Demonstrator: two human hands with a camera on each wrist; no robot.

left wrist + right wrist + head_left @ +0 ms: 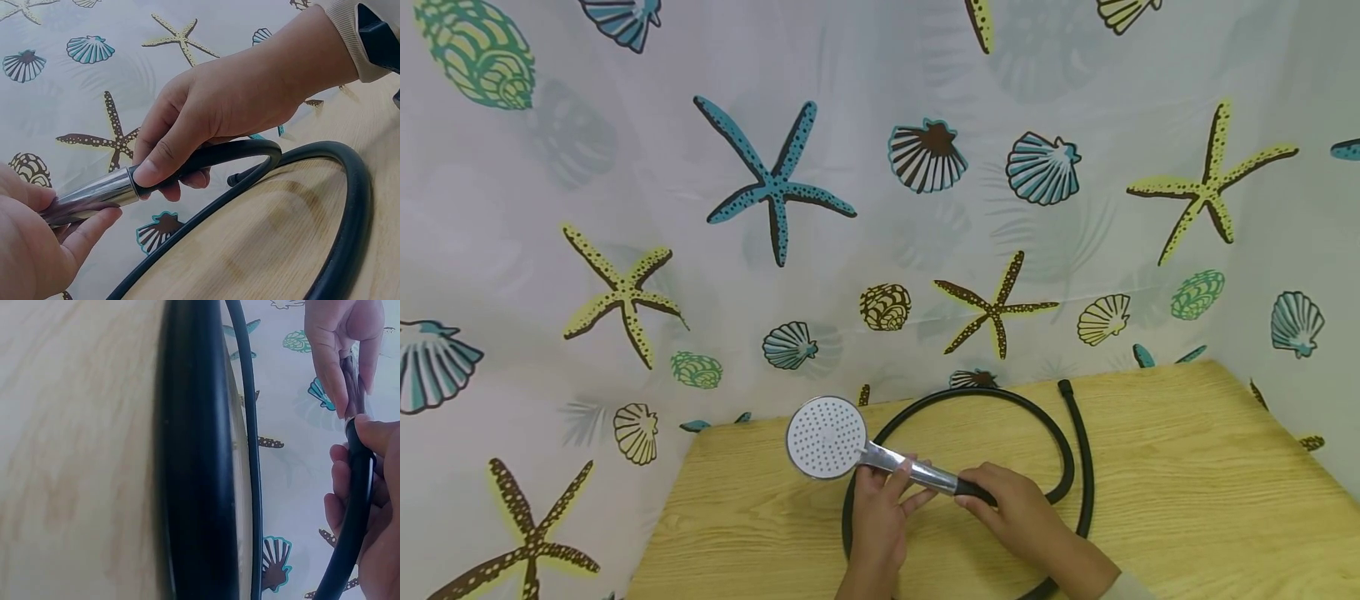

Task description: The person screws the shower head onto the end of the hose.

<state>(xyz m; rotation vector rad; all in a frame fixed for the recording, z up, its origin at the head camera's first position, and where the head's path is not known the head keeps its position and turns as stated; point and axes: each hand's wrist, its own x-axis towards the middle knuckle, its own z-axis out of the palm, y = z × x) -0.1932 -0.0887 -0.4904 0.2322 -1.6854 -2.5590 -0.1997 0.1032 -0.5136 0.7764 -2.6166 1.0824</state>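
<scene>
A shower head (827,437) with a white dotted face and a chrome handle (928,476) is held up over the table, its face turned toward me. My left hand (881,518) grips the chrome handle between thumb and fingers. With its thumb and fingers, my right hand (1011,510) grips the end of a black shower hose (215,153) right where it meets the handle's base. In the left wrist view the hose end and the chrome handle (94,197) touch in one line. How far the hose is seated in the handle cannot be seen.
The hose loops over the light wooden table (745,508), and its free end (1065,388) lies near the back edge. A white curtain (850,75) printed with shells and starfish hangs behind the table and along both sides.
</scene>
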